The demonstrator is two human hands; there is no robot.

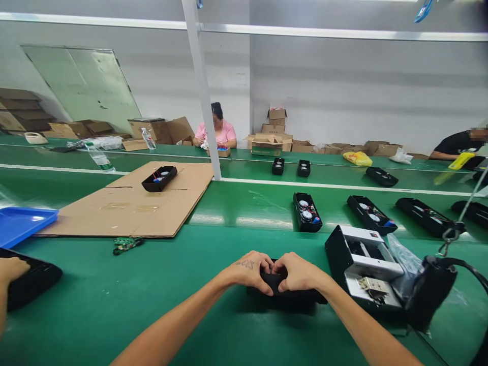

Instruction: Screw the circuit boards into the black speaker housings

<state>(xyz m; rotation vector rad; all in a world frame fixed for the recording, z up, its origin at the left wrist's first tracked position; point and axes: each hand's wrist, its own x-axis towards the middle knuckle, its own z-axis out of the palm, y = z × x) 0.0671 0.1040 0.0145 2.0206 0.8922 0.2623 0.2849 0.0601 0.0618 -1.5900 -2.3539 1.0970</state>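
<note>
Checking in on the remote feed here. My left hand (249, 269) and right hand (299, 272) are both closed over a black casing (285, 295), fingers curled down on top of it and the two hands nearly meeting in the middle. Can't really make out the shape of the piece since my grip covers a lot of it, but it's sitting low on the green conveyor belt (213, 325), right in front of me. There's a small dark tattoo on the back of the left hand, too.

Just to my right, a black-and-white unit (364, 269) sits tilted with a metal part showing in its opening, next to a clear plastic bag (404, 256). Further up the belt there's a row of open black cases (307, 212) with round silver parts inside. Over on the left, a small green circuit board (127, 245) lies near a big cardboard sheet (125, 201) with another black case (159, 179) on it, and a blue tray (23, 223) sits at the sheet's edge. At the far left edge, someone else's hand (11, 269) rests on a dark case (32, 279). Across the line, a person in a pink shirt (215, 133) sits among cardboard boxes (269, 145).
</note>
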